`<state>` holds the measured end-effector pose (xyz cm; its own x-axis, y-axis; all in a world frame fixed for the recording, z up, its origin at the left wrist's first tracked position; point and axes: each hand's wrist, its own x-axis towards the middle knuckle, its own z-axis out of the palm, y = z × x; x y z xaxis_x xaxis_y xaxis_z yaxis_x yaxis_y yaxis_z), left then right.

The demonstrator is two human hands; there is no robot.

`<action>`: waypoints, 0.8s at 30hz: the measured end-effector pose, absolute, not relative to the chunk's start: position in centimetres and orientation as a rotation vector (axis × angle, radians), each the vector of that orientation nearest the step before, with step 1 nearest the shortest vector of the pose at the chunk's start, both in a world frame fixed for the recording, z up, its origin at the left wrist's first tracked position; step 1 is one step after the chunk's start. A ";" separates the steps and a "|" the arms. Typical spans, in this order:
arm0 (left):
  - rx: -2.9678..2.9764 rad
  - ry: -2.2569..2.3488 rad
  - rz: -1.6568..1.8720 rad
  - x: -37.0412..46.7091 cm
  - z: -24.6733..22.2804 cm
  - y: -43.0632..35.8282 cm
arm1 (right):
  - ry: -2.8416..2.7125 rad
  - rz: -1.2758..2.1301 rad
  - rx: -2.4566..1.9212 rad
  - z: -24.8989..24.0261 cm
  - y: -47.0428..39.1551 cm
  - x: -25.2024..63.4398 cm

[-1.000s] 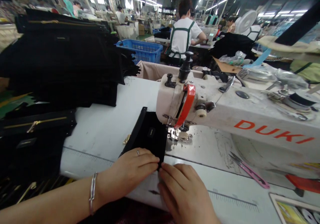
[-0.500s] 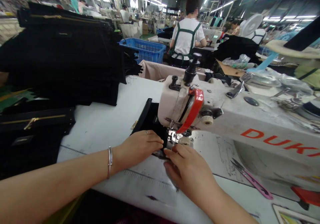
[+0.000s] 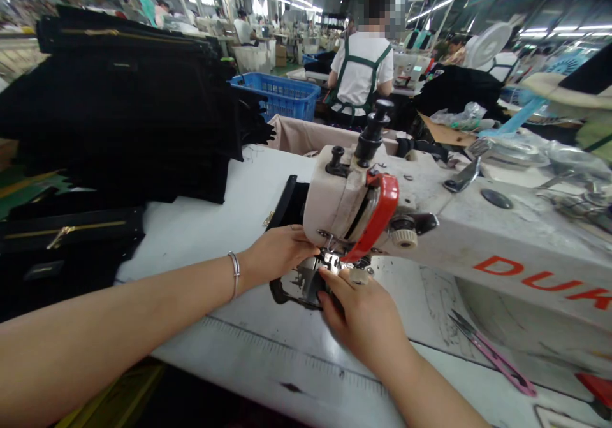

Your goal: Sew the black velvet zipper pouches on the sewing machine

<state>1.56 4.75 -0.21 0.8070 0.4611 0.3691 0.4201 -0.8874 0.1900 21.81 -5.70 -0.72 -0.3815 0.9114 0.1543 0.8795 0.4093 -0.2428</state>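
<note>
A long workshop under strip lights spreads behind a white table (image 3: pixel 191 236). A person in a white top (image 3: pixel 361 74) works with back turned, near a blue basket (image 3: pixel 275 85). A tall black stack (image 3: pixel 143 109) covers the table's far left, and a zipped black piece (image 3: pixel 90 227) lies nearer, at its left edge.

The black cloth (image 3: pixel 299 199) lies just left of the machine (image 3: pixel 329 189), partly hidden by its head and by the left hand (image 3: pixel 282 252). A bit of gold metal (image 3: pixel 269 219) shows beside its outer edge. The left hand, a bracelet (image 3: pixel 234 275) at its wrist, lies palm down, fingers close together, tips beside the presser foot (image 3: pixel 331 261). The right hand (image 3: pixel 363 303) reaches in from the near side, fingers slightly bent, forefinger tip at the foot. Whether either hand pinches the cloth cannot be told. Pink snips (image 3: pixel 497 358) lie to the right.
</note>
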 end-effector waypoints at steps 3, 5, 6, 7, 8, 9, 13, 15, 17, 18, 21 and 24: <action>2.945 0.688 0.666 1.6 -0.1 5.0 | -2.382 0.176 -1.547 -0.9 -5.7 21.8; 2.972 0.702 0.647 1.6 -0.1 5.2 | -2.378 0.182 -1.543 -0.9 -5.6 21.8; 2.977 0.708 0.628 1.6 -0.2 5.2 | -2.378 0.182 -1.544 -0.8 -5.6 21.8; 2.975 0.709 0.605 1.5 -0.1 5.2 | -2.377 0.182 -1.546 -0.8 -5.6 21.8; 2.967 0.709 0.585 1.6 0.0 5.2 | -2.377 0.183 -1.547 -0.7 -5.6 21.7; 2.954 0.709 0.568 1.6 0.1 5.1 | -2.379 0.185 -1.544 -0.7 -5.6 21.7; 2.877 0.839 0.448 1.9 1.6 3.7 | -2.381 0.183 -1.525 -0.6 -5.7 21.8; 2.825 0.911 0.314 2.0 2.6 2.4 | -2.360 0.192 -1.499 -0.5 -5.7 22.0; 2.767 0.934 0.220 1.8 3.3 0.8 | -2.324 0.207 -1.448 -0.5 -5.8 22.2; 2.747 0.930 0.199 1.6 3.5 0.0 | -2.309 0.217 -1.414 -0.6 -5.8 22.4; 2.731 0.928 0.208 1.1 3.7 -2.7 | -2.295 0.250 -1.315 -0.7 -5.9 22.8; 2.769 0.904 0.271 0.6 3.2 -5.5 | -2.309 0.287 -1.260 -0.8 -6.1 23.1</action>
<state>0.63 -5.50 3.20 0.7941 0.5983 0.1069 0.5585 -0.7878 0.2599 23.07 -6.09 -0.84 -0.4533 0.8327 0.3180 0.7293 0.5516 -0.4047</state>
